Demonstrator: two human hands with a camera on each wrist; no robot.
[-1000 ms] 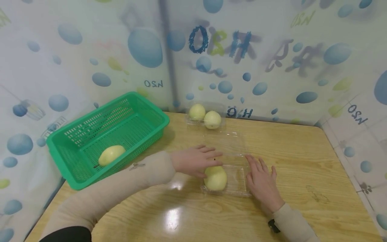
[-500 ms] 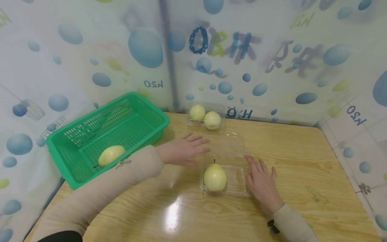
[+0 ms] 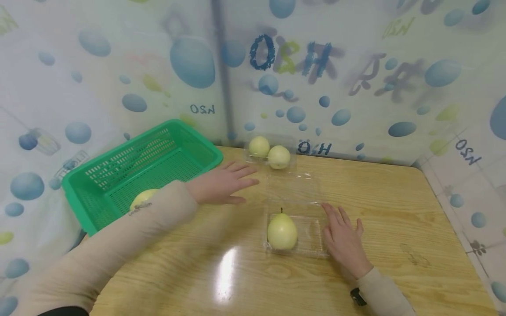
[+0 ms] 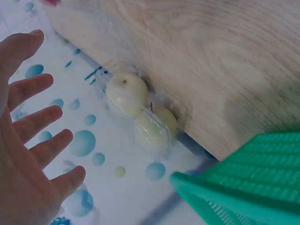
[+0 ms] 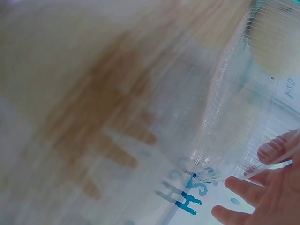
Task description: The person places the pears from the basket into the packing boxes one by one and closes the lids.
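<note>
My left hand [image 3: 221,182] is spread in the air between the green basket [image 3: 215,154] and the clear plastic container [image 3: 312,232], with nothing in its fingers. In the left wrist view, the left hand [image 4: 28,159] has its fingers apart. One pale yellow pear [image 3: 282,231], stem up, stands in the left half of the container, whose lid [image 3: 292,186] lies folded back. My right hand [image 3: 344,241] rests on the container's right edge; in the right wrist view, its thumb [image 5: 276,147] shows through the plastic. Another pear [image 3: 141,199] lies in the basket, partly covered by my left sleeve.
A second clear container [image 3: 253,159] with two pears [image 3: 259,147] [image 3: 279,157] stands at the table's back edge, against the printed curtain [image 3: 158,66]. The wooden table [image 3: 395,210] extends to the right of my right hand.
My left hand has drawn away from the pear in the container, moving left and back toward the basket. The pear stays where it was, and my right hand keeps its place.
</note>
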